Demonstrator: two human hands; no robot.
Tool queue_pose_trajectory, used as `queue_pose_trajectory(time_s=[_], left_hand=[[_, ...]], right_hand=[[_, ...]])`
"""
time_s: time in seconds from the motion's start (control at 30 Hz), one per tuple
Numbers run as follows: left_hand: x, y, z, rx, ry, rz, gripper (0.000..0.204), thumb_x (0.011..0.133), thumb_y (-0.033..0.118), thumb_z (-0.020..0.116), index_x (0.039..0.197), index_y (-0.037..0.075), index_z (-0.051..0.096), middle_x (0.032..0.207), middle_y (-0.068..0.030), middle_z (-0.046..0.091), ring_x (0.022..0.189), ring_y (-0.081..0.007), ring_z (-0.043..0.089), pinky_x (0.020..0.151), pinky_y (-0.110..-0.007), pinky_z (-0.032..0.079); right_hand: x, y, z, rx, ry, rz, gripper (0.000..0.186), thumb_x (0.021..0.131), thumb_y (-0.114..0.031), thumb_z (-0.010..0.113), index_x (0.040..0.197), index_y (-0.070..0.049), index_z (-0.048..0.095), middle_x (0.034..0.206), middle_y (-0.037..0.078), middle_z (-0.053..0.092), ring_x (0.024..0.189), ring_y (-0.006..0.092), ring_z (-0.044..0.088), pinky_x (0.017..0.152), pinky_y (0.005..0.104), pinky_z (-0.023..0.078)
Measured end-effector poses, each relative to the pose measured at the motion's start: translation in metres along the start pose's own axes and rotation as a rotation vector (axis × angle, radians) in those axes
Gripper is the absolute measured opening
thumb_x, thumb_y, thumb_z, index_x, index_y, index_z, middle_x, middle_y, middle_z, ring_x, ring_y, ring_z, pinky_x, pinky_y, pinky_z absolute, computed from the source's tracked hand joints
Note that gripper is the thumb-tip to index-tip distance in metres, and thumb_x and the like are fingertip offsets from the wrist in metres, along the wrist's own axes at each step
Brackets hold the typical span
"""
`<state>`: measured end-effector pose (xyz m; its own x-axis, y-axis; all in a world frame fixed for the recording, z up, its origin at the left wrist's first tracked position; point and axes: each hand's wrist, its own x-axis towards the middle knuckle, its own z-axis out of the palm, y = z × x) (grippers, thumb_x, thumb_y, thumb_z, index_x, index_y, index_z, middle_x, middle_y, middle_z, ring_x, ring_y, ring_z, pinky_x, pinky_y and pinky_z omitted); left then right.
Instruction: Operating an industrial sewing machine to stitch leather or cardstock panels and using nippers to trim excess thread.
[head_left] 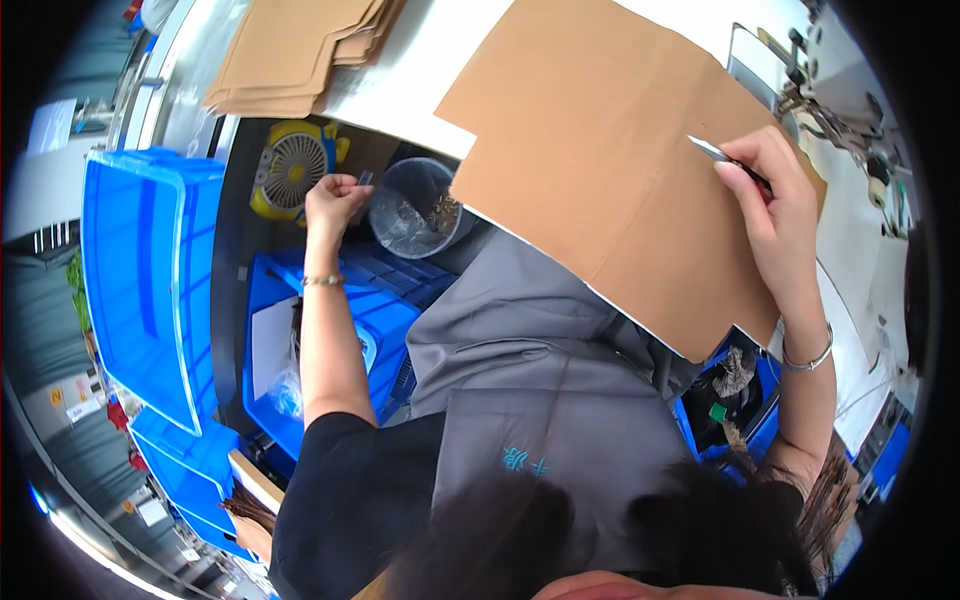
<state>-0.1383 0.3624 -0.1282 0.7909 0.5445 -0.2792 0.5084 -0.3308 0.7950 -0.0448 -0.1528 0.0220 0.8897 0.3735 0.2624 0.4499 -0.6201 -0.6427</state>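
Note:
My right hand is closed round a slim tool with a pointed silver tip and a dark handle; its exact kind does not show. The tip points left, over a large brown sheet with notched corners, which lies on the white table and overhangs its front edge. Away to the left, my left hand pinches a small greyish rectangular piece between thumb and fingers. That hand is beside the rim of a round bin lined with clear plastic, with scraps inside.
A yellow and blue fan stands behind my left hand. Stacked brown sheets lie at the far left of the table. Blue crates stand at the left, and another blue bin is under the table's right side. A sewing machine is at far right.

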Motion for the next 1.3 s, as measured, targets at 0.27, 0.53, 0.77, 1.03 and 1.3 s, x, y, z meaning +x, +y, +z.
queue_pose_trajectory(time_s=[0.27,0.53,0.77,1.03,1.3], left_hand=[[-0.007,-0.014,-0.003,0.517,0.314,0.068,0.032,0.082,0.033,0.085,0.089,0.004,0.077,0.077,-0.0055,0.074,0.069,-0.0127,0.067,0.067,-0.03,0.053],[-0.066,0.066,0.029,-0.064,-0.4,0.058,0.049,0.103,0.048,0.059,0.11,0.001,0.071,0.086,-0.0033,0.071,0.077,-0.0078,0.063,0.067,-0.022,0.052],[-0.126,0.194,0.075,-0.117,-0.402,0.204,0.028,0.101,0.026,0.066,0.111,0.0,0.072,0.093,-0.0036,0.075,0.081,-0.0047,0.067,0.068,-0.02,0.053],[-0.052,0.247,0.116,-0.351,-0.381,0.471,0.023,0.096,0.013,0.072,0.116,0.0,0.071,0.106,-0.0058,0.075,0.094,-0.0076,0.068,0.085,-0.024,0.053],[0.003,0.335,-0.05,-0.603,0.024,0.747,0.023,0.096,0.011,0.071,0.114,-0.002,0.067,0.109,-0.0091,0.072,0.099,-0.0182,0.071,0.086,-0.033,0.058]], right_hand=[[0.0,0.002,0.006,0.026,-0.029,0.026,0.007,0.093,-0.004,0.066,0.094,0.001,0.063,0.084,0.006,0.057,0.074,0.0146,0.055,0.068,0.0273,0.044],[0.001,0.0,0.001,0.03,-0.041,0.054,0.012,0.091,-0.006,0.069,0.098,0.0,0.061,0.087,0.008,0.056,0.076,0.0189,0.059,0.07,0.0294,0.047],[-0.003,0.002,0.003,0.032,-0.047,0.023,0.013,0.09,-0.009,0.069,0.098,-0.003,0.059,0.09,0.009,0.057,0.079,0.0233,0.063,0.07,0.0321,0.05],[-0.007,-0.004,0.003,-0.024,0.007,-0.059,0.016,0.091,-0.016,0.069,0.1,-0.005,0.061,0.093,0.007,0.058,0.074,0.0258,0.063,0.066,0.0363,0.049],[-0.006,0.007,-0.002,-0.008,0.095,-0.06,0.015,0.092,-0.014,0.069,0.101,-0.006,0.062,0.095,0.007,0.06,0.074,0.0254,0.065,0.064,0.0354,0.049]])
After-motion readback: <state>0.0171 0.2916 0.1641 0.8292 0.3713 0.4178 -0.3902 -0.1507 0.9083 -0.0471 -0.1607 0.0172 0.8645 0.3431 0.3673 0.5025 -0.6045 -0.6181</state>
